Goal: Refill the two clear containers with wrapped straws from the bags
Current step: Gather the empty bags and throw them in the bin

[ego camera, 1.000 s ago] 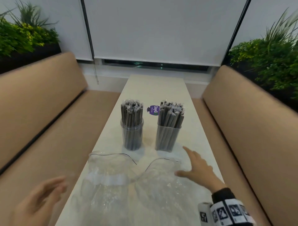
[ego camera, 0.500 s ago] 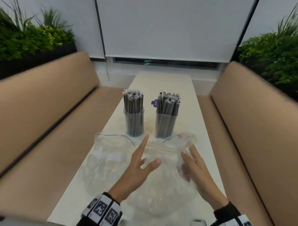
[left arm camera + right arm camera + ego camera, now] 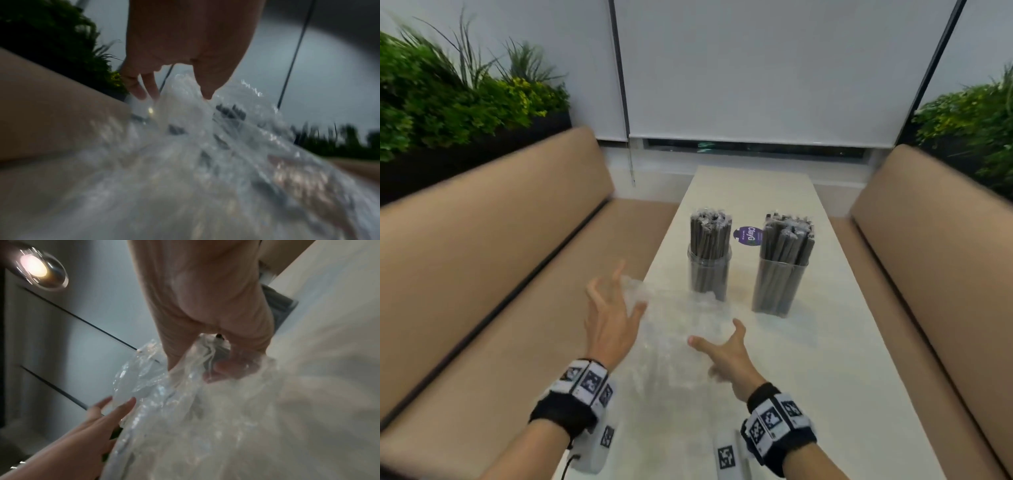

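Two clear containers, the left container (image 3: 709,270) and the right container (image 3: 782,281), stand mid-table, both packed with grey wrapped straws (image 3: 710,233). In front of them, crumpled clear plastic bags (image 3: 678,322) are bunched together between my hands, and I see no straws inside. My left hand (image 3: 626,291) has its fingers spread and touches the bags' left side near the table edge; in the left wrist view its straight fingertips (image 3: 144,94) meet the film. My right hand (image 3: 717,337) grips the bags' right side, and in the right wrist view its curled fingers (image 3: 232,368) are wrapped in plastic.
The long white table (image 3: 842,342) runs away from me between two tan benches, the left bench (image 3: 482,274) and the right bench (image 3: 935,260). A purple sticker (image 3: 748,235) lies behind the containers. Green plants (image 3: 448,102) line both sides.
The two bags lay flat and apart; now they are gathered into one crumpled bunch. Both hands moved onto them and shifted left, the right hand closing on the plastic.
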### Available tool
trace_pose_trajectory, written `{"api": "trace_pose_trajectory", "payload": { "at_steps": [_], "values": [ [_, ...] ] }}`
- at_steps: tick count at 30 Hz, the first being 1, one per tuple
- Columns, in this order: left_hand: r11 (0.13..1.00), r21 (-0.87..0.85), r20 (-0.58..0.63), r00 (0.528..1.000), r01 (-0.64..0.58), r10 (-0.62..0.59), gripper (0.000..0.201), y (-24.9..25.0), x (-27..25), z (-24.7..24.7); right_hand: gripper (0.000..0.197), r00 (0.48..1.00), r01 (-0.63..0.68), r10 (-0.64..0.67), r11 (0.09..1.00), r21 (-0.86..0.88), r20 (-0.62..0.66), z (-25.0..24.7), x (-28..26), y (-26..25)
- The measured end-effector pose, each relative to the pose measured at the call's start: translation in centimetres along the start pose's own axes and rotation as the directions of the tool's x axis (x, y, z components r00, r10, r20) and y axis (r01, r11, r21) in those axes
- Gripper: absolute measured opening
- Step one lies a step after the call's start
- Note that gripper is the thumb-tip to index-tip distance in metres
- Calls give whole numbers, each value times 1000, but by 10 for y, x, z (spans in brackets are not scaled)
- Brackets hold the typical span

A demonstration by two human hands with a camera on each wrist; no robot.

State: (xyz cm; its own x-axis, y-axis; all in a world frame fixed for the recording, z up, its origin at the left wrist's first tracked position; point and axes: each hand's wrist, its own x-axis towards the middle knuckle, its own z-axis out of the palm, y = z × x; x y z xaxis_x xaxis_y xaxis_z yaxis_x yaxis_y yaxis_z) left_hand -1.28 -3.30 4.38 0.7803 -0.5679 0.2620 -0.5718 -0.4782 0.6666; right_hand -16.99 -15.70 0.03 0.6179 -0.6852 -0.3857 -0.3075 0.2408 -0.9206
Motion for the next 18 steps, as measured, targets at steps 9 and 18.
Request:
{"api": "trace_pose_trajectory", "payload": {
  "at_steps": [9, 18],
  "values": [
    [972, 219, 685, 723, -86, -90, 143, -110, 2, 10, 57, 995, -87, 83, 992, 95, 53, 107, 24, 0],
    [701, -509, 531, 823, 499, -201, 22, -172, 51, -63, 93, 985, 109, -98, 991, 74, -142, 194, 21, -18]
  ]
}}
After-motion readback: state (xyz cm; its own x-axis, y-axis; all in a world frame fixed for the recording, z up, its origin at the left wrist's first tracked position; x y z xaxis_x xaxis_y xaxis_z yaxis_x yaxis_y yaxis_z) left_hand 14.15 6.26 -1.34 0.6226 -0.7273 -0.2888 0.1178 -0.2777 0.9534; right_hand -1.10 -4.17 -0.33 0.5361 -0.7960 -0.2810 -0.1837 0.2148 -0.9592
